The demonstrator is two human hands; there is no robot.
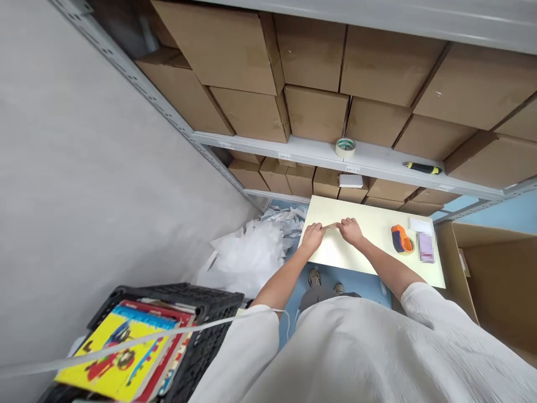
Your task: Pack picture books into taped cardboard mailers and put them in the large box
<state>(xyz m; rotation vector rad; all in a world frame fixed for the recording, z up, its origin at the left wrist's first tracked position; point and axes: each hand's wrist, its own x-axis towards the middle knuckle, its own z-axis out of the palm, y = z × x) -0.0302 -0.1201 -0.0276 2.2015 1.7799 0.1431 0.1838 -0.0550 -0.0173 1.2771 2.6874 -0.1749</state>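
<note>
Over the pale yellow tabletop (344, 254), my left hand (312, 236) and my right hand (349, 230) face each other. Between them stretches a short, narrow tan strip (330, 226), its ends pinched in the fingers of both hands. Whether it is tape or some other material is too small to make out. To the right of my right hand lies an orange and dark tape dispenser (401, 239) with a roll in it. Beyond that, a blurred pinkish packet (426, 247) and a white piece (420, 225) rest near the table's right end.
Metal shelving (302, 150) packed with cardboard boxes (316, 112) rises behind the table, with a tape roll (345, 147) and a yellow-black cutter (423, 168) on its edge. White paper scraps (251, 252) heap at left, near a black crate (201, 336) of books. An open carton (499, 268) stands right.
</note>
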